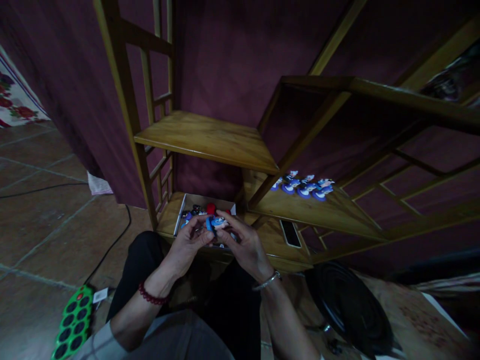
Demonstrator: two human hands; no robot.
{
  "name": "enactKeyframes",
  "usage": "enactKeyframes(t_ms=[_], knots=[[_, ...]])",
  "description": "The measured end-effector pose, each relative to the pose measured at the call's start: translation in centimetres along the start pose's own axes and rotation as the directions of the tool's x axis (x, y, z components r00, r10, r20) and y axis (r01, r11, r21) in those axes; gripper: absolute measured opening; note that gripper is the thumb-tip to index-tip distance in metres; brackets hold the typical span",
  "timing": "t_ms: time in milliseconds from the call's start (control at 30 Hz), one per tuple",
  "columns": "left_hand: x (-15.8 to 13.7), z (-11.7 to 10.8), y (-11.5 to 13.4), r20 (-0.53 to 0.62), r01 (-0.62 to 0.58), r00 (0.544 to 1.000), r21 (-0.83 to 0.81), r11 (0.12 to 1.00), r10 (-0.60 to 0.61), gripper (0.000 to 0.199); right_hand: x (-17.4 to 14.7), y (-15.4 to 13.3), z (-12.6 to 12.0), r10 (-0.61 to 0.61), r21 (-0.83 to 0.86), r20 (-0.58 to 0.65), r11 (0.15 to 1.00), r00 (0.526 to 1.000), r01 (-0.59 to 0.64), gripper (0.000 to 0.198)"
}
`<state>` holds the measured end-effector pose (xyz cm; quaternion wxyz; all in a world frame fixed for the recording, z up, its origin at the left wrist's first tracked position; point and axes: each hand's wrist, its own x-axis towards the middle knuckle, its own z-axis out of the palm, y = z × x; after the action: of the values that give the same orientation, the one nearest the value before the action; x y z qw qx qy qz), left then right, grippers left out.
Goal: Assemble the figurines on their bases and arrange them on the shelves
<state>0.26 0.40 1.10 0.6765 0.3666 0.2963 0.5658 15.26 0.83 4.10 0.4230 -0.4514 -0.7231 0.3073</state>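
Observation:
Between my two hands, over a shallow box, is a small figurine (216, 223) with a blue base and a white and blue body, lying tilted on its side. My left hand (190, 241) pinches it at the blue base. My right hand (243, 241) has its fingers and thumb closed on the white end. Below and behind my hands, the white-walled box (179, 215) holds several more figurines in black, purple and blue, plus a red round piece (211, 208). My hands hide part of the box.
Several figurines with purple bases (307, 189) stand in rows on the wooden shelf (337, 212) at right. A phone (290, 233) lies on the lower shelf. An upper wooden shelf (202, 137) overhangs the box. A green power strip (73, 325) and cable are on the floor; a round black object (348, 305) stands right.

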Motion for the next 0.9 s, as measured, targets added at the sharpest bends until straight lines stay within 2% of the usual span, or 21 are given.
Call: enactKeyframes(t_ms=[400,700,900], knots=[[0.7,0.3,-0.1,0.061,0.011,0.998,-0.089,0.996,-0.006,0.033,0.6,-0.1,-0.8,-0.057,-0.006,0.011,0.998,0.998,0.057,0.032],[0.5,1.0,0.2,0.020,0.017,1.000,-0.068,0.998,-0.015,0.036,0.7,-0.5,-1.3,-0.053,-0.099,-0.003,0.994,0.999,0.053,0.025],[0.3,1.2,0.1,0.033,-0.021,0.999,-0.082,0.996,0.024,0.037,0.6,-1.0,-1.3,-0.109,-0.182,-0.022,0.978,0.994,0.103,0.020]])
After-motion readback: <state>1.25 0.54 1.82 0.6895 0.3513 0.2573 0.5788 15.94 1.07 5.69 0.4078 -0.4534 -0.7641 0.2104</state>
